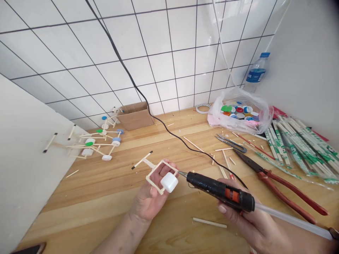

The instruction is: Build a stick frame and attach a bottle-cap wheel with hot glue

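My left hand (150,197) is closed around a small frame of wooden sticks (156,174) with a white bottle cap (169,182) on it, palm up over the wooden table (106,197). My right hand (246,222) grips a black hot glue gun (221,191). Its metal tip touches the frame right beside the white cap. A clear glue stick (291,221) sticks out of the gun's back, and its black cable (148,106) runs up the tiled wall.
Several finished stick-and-cap models (100,141) lie at the back left by a small cardboard box (135,116). A plastic bag of coloured caps (239,113), a water bottle (256,72), scissors (230,143), red-handled pliers (280,187) and packs of chopsticks (299,146) crowd the right. Loose sticks lie about.
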Available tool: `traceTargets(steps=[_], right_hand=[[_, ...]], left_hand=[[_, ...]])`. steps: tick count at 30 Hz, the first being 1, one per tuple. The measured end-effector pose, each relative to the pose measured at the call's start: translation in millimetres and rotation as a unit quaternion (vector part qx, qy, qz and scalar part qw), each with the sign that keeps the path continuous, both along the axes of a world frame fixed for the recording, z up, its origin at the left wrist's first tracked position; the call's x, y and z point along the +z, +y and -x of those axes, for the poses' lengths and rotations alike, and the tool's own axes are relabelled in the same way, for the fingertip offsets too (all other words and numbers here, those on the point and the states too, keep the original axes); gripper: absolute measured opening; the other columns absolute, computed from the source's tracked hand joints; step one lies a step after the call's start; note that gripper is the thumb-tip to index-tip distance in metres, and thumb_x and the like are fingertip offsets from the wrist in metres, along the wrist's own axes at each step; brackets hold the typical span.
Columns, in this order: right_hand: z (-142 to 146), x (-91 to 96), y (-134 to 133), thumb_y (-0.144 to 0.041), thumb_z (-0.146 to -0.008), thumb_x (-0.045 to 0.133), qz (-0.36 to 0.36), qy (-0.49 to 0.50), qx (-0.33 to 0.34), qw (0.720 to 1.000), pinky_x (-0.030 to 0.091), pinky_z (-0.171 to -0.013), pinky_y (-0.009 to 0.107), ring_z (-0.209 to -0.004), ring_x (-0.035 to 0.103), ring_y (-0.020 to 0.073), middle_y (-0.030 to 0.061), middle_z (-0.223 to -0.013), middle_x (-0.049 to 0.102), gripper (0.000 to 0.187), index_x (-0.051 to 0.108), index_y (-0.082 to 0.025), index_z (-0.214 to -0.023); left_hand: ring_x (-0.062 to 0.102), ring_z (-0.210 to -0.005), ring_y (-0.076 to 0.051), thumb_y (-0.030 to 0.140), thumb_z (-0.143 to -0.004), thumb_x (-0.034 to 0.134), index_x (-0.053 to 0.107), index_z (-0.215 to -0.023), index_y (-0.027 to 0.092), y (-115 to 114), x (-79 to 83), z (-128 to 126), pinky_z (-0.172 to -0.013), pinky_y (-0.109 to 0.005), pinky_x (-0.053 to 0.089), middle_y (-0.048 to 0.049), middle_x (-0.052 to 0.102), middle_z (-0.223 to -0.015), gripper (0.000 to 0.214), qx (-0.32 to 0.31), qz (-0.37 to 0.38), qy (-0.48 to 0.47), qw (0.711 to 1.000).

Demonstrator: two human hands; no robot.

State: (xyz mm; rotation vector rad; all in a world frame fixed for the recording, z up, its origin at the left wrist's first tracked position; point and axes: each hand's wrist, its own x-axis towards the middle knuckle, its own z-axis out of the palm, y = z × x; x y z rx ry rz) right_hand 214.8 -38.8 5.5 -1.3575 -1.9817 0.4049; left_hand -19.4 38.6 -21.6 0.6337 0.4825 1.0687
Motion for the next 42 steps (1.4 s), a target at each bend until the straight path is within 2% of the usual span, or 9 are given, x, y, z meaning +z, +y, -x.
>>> traceTargets(steps=[6, 13, 17, 24, 31, 38, 42], right_hand=[[0, -0.7, -1, -0.028, -0.084, 0.051, -0.041, -0.026, -0.004, 0.999, 0.056, -0.074, 0.027, -0.094, 0.065, 0.0215, 0.0086, -0.106, 0.066, 0.027, 0.056, -0.019, -0.110], [-2, -5.1, -3, -0.030, -0.084, 0.053, -0.067, -0.029, -0.019, 0.997, 0.056, -0.075, 0.026, -0.097, 0.064, 0.0216, 0.0092, -0.109, 0.065, 0.029, 0.056, -0.019, -0.110], [-2, -4.2, -2, -0.030, -0.084, 0.053, -0.074, -0.027, -0.020, 0.997, 0.057, -0.074, 0.025, -0.094, 0.065, 0.0217, 0.0092, -0.107, 0.066, 0.025, 0.059, -0.019, -0.106], [-2, -1.1, 0, -0.031, -0.087, 0.046, -0.103, -0.072, -0.014, 0.992, 0.058, -0.069, 0.025, -0.091, 0.067, 0.0226, 0.0113, -0.101, 0.068, 0.028, 0.053, -0.017, -0.110], [-2, -0.1, 1, -0.032, -0.089, 0.043, -0.091, -0.078, -0.013, 0.993, 0.059, -0.066, 0.025, -0.089, 0.067, 0.0223, 0.0106, -0.102, 0.068, 0.026, 0.050, -0.020, -0.110], [-2, 2.3, 1, -0.034, -0.090, 0.041, -0.089, -0.084, -0.015, 0.992, 0.058, -0.064, 0.024, -0.085, 0.068, 0.0219, 0.0105, -0.099, 0.068, 0.026, 0.049, -0.019, -0.110], [-3, -1.7, 0, -0.035, -0.090, 0.041, -0.088, -0.090, -0.018, 0.992, 0.058, -0.064, 0.025, -0.085, 0.068, 0.0222, 0.0106, -0.099, 0.068, 0.026, 0.049, -0.020, -0.110]], left_hand=[[0.050, -0.113, -0.026, 0.035, -0.044, 0.085, 0.062, -0.108, 0.022, 0, 0.7, 0, -0.103, -0.034, 0.032, -0.0042, 0.064, -0.105, 0.069, 0.007, 0.006, 0.002, 1.000], [0.052, -0.107, -0.023, 0.032, -0.042, 0.086, 0.063, -0.105, 0.022, 3, 3.3, -1, -0.101, -0.031, 0.034, -0.0030, 0.064, -0.101, 0.068, 0.005, -0.012, 0.004, 1.000], [0.051, -0.107, -0.023, 0.032, -0.041, 0.086, 0.062, -0.106, 0.023, 3, 4.4, 1, -0.100, -0.032, 0.033, -0.0033, 0.063, -0.103, 0.069, 0.002, -0.023, 0.026, 0.999], [0.052, -0.102, -0.023, 0.032, -0.042, 0.086, 0.064, -0.102, 0.024, 2, 8.8, 0, -0.099, -0.036, 0.032, -0.0029, 0.063, -0.100, 0.064, -0.002, -0.033, 0.042, 0.999], [0.051, -0.102, -0.022, 0.031, -0.040, 0.087, 0.065, -0.102, 0.026, 2, 10.4, -1, -0.090, -0.032, 0.038, -0.0029, 0.063, -0.100, 0.067, -0.008, -0.027, 0.066, 0.997], [0.051, -0.104, -0.025, 0.032, -0.040, 0.087, 0.065, -0.102, 0.025, 2, 11.0, -1, -0.097, -0.038, 0.033, -0.0040, 0.063, -0.100, 0.067, 0.001, -0.036, 0.079, 0.996], [0.050, -0.108, -0.025, 0.032, -0.040, 0.086, 0.063, -0.104, 0.025, 4, 6.5, 1, -0.100, -0.038, 0.031, -0.0031, 0.063, -0.101, 0.069, 0.010, -0.031, 0.058, 0.998]])
